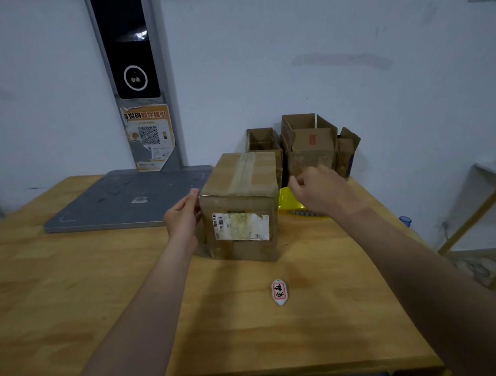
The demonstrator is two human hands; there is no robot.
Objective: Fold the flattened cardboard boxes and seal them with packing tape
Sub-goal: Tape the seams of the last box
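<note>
Taped cardboard box (239, 205) stands mid-table, left hand (183, 218) laid flat against its 9 o'clock side.
Right hand (317, 191) hovers at 3 o'clock, fingers curled; I cannot tell whether it pinches anything. Pushed from one side only, the box could skid into the yellow object (290, 199) beside it. Wooden table (75, 278): grey platform (123, 197) at 10 o'clock, open cartons (307, 146) at 1 o'clock against the white wall, oval tag (279, 292) at 6.

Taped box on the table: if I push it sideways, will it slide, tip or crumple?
Probably slides: the box stands on a broad base on the smooth table. Likely stiff, since tape closes its top seam, though edges look worn. Weight unclear; contents hidden.
</note>
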